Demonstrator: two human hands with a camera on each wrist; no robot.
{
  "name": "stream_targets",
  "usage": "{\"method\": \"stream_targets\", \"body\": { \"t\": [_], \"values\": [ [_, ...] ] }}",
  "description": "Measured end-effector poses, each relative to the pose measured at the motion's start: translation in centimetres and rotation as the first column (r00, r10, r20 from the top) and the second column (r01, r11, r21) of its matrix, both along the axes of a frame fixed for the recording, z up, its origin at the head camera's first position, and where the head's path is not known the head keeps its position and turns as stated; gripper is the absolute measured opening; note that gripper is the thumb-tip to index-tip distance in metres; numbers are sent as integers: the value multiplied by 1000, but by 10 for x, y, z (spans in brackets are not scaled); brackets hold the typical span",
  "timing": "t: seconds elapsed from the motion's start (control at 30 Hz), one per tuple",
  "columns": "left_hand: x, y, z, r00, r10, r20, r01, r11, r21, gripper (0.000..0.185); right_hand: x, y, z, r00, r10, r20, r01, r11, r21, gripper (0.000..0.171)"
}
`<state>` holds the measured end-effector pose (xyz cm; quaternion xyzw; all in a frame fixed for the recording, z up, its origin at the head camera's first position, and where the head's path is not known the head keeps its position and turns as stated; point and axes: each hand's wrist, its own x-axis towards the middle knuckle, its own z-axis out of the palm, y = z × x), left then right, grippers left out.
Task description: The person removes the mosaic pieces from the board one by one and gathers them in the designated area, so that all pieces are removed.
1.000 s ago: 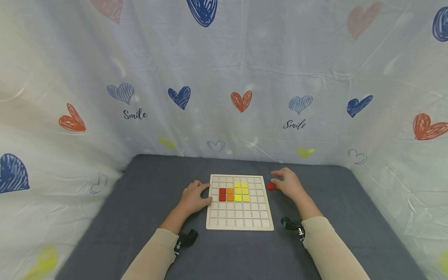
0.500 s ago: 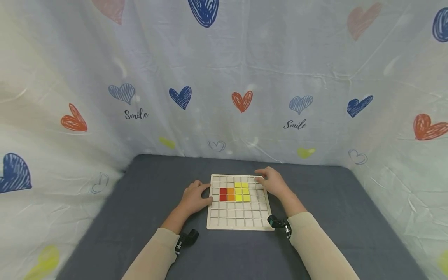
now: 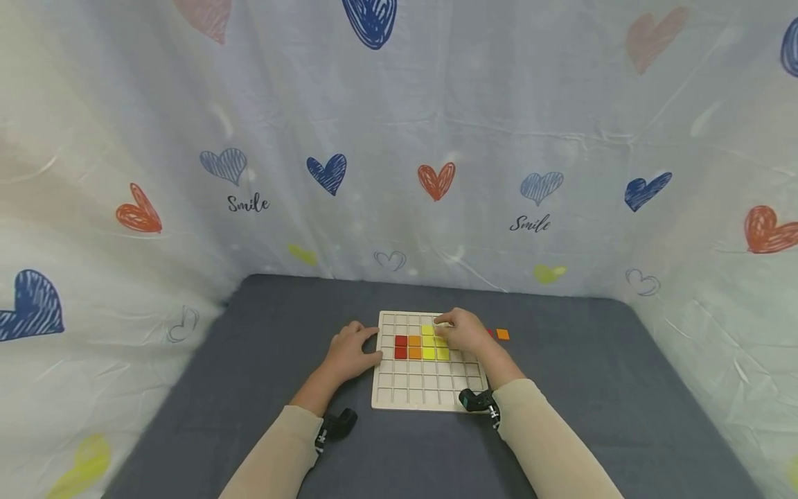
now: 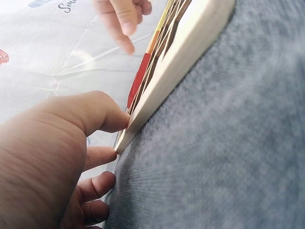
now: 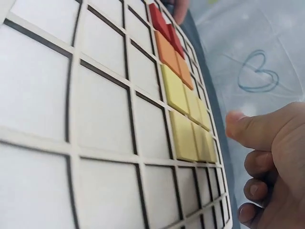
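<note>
A pale wooden grid board [image 3: 393, 396] lies on the table. Two red tiles [image 3: 401, 346] sit in its cells, then two orange tiles [image 3: 414, 346], then a block of yellow tiles [image 3: 427, 341] to their right. My left hand [image 3: 349, 352] rests at the board's left edge, thumb and index fingertip touching it, as the left wrist view shows closer. Over the upper right of the board hovers my right hand [image 3: 467, 334], covering part of the yellow tiles. In the right wrist view its thumb [image 5: 252, 130] points toward the yellow tiles, and no tile shows at its fingertips.
Just right of the board lie a loose orange tile [image 3: 502, 334] and a red tile [image 3: 490, 332] mostly hidden by the right hand. A dark grey cloth [image 3: 399, 457] covers the table. Behind it hangs a white curtain [image 3: 386, 90] printed with hearts.
My right hand has moved left from the loose tiles beside the board to above the yellow tiles, uncovering the loose orange tile. My left hand has stayed at the board's edge.
</note>
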<state>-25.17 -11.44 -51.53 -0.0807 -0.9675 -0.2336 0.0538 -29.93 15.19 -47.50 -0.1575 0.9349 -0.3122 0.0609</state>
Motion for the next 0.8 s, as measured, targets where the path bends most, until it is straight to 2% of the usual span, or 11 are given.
{"method": "stream_targets", "body": {
  "t": [0.2,0.33,0.8],
  "values": [
    [-1,-1,-1,1000,-5,-9,5,1000,-9,55,0,-8,-9,1000,14,6,-14,999,41,32],
    [0,-2,0,1000,-12,-15,12,1000,-5,55,-1,-12,-11,1000,-6,-25,7,998,68,31],
    [0,-1,2,1000,-8,-3,8,1000,-15,55,-2,-16,-16,994,-89,-57,89,996,-8,25]
  ]
}}
